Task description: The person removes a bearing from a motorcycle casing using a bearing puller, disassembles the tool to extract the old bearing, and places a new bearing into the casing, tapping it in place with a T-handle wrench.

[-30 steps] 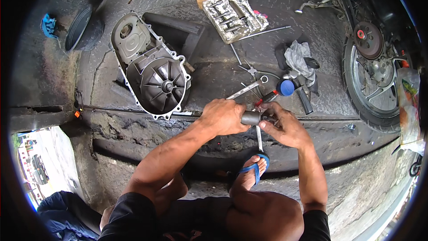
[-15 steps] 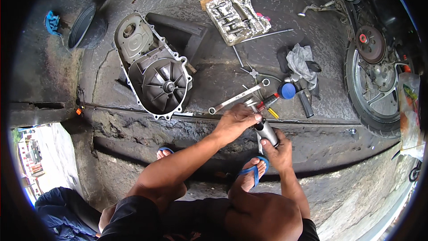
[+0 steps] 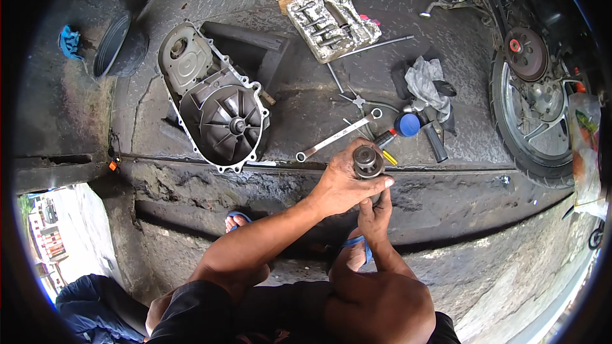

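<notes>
Head view: the left hand grips a metal part near a wrench. I cannot tell whether the right hand holds that part.

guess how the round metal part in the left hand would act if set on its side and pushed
The round metal part in the left hand would probably roll, given its circular outline. Its dull metallic look suggests it is rigid and fairly heavy for its size. Its notched end could make that roll bumpy.
</notes>
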Motion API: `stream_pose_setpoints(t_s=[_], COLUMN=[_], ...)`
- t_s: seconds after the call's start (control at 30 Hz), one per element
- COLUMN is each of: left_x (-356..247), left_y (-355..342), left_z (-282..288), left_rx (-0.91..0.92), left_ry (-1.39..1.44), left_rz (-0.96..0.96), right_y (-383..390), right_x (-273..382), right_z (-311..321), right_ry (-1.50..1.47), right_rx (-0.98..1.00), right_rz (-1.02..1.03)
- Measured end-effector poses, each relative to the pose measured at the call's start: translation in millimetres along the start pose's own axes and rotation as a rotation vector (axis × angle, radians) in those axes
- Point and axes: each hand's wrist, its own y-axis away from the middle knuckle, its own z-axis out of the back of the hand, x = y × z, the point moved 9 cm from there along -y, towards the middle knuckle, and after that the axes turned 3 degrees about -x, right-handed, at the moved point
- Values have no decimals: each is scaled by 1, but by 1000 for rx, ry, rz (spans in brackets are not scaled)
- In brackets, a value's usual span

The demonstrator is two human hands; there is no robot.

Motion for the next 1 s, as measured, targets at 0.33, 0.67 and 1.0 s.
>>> stream_pose_setpoints(t_s=[0.33,0.67,1.0], left_x=[6,-40,-56], left_y=[-4,8,6], left_z=[-6,-7,11], left_rx=[48,-170,-61], left_ry=[192,-220,-435], left_rz=[51,-372,-346], right_y=[-8,-12,-44], right_x=[6,0,-1], right_z=[11,-22,26], right_ry=[151,277,491], right_rx=[-9,113,38], right_rz=[120,181,62])
